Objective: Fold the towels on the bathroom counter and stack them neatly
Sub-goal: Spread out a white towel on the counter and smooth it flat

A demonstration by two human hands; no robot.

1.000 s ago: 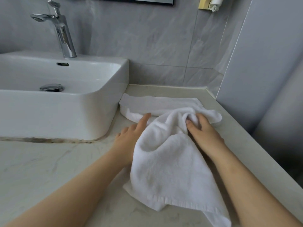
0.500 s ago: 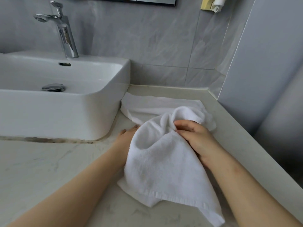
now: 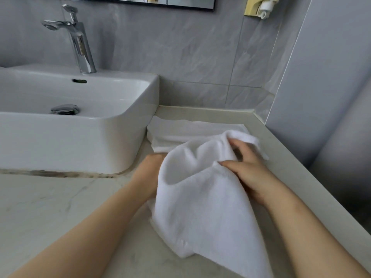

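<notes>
White towel [image 3: 202, 201] bunched and lifted over the counter [image 3: 50, 207], at 3 o'clock of the sink [image 3: 112, 125] | right hand [image 3: 249, 173] pinches its top edge, fingers curled | left hand [image 3: 149, 173] mostly under the cloth, fingers hidden, cannot tell | second towel [image 3: 186, 131] flat at 12 o'clock, beneath.

White sink [image 3: 120, 125], chrome faucet [image 3: 80, 43], perhaps a dispenser [image 3: 259, 6]
</notes>
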